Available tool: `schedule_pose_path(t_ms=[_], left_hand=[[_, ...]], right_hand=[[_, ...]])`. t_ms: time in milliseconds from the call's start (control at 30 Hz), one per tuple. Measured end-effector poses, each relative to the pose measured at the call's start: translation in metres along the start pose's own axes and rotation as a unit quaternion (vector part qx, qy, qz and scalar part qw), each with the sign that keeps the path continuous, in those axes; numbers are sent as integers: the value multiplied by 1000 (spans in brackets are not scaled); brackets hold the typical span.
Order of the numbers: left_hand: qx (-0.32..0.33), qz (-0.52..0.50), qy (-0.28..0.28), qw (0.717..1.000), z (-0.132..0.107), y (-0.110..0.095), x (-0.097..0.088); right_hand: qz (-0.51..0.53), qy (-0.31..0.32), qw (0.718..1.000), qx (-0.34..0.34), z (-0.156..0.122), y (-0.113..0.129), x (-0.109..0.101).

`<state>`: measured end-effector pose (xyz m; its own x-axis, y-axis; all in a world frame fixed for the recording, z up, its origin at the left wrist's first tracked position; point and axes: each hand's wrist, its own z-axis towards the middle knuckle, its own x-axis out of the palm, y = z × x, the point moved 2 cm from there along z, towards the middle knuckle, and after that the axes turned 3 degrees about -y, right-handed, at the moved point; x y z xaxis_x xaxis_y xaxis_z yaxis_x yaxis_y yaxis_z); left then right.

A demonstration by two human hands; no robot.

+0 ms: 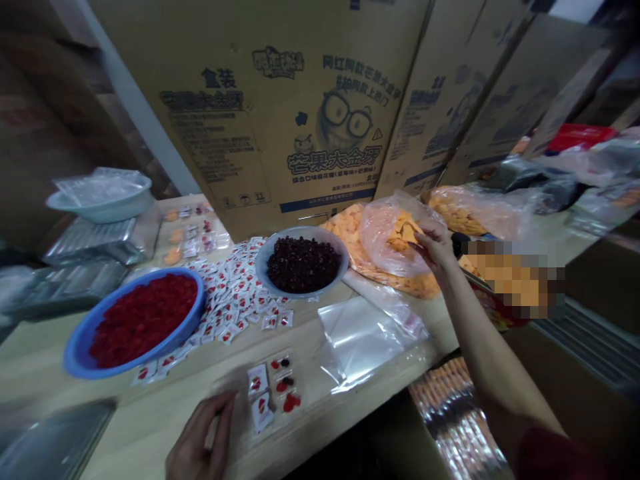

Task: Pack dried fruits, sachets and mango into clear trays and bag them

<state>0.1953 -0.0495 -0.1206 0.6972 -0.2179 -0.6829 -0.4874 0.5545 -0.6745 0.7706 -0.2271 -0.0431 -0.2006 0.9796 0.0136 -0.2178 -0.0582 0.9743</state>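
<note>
Head view from my end: right hand [434, 244] is at the orange pieces [401, 231] on the clear plastic bag [374, 241], fingertips at their right edge, can't tell if pinching. Left hand [203, 437], fingers curled together, is by the left side of the clear tray [277, 393], can't confirm a hold. I read 盒装 and 芒果大金牙 on the carton [270, 133] behind.

Cardboard boxes [285, 173] stand along the back of the table [330, 417]. Before them, a basin [71, 357] lies left and a bowl [261, 261] right, with sachets [227, 280] between. Right of the bowl sits an open plastic bag [375, 243]. In front, a compartment tray [273, 382] lies left of plastic sheets [367, 333], the left hand [205, 433] at its left end.
</note>
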Motion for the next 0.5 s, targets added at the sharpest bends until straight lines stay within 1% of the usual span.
schedule_pose_path(t_ms=[67, 100, 133, 167, 200, 233, 300, 367, 433, 500], left_hand=[[-24, -52, -2, 998, 3, -27, 6], [-40, -87, -1, 995, 5, -41, 9], [-65, -121, 6, 990, 7, -52, 12], [-98, -157, -2, 983, 10, -60, 14], [-130, -199, 1, 971, 13, -63, 16], [-162, -243, 2, 956, 15, -62, 16], [-221, -326, 30, 919, 13, -50, 13], [-259, -367, 40, 892, 5, -32, 2], [-279, -374, 22, 884, -6, -12, -13], [-287, -370, -16, 883, -14, 6, -25]], right_hand=[[40, 82, 995, 28, -54, 6, 23], [70, 143, 986, 50, -88, 5, 40], [87, 198, 974, 72, -126, 4, 58], [93, 245, 961, 89, -165, 2, 77], [93, 291, 947, 96, -205, 1, 95], [92, 340, 931, 96, -245, 0, 113], [94, 439, 890, 85, -316, 1, 145], [97, 503, 857, 56, -370, 2, 170], [93, 532, 842, 9, -401, 2, 190], [77, 538, 839, -26, -414, 0, 203]])
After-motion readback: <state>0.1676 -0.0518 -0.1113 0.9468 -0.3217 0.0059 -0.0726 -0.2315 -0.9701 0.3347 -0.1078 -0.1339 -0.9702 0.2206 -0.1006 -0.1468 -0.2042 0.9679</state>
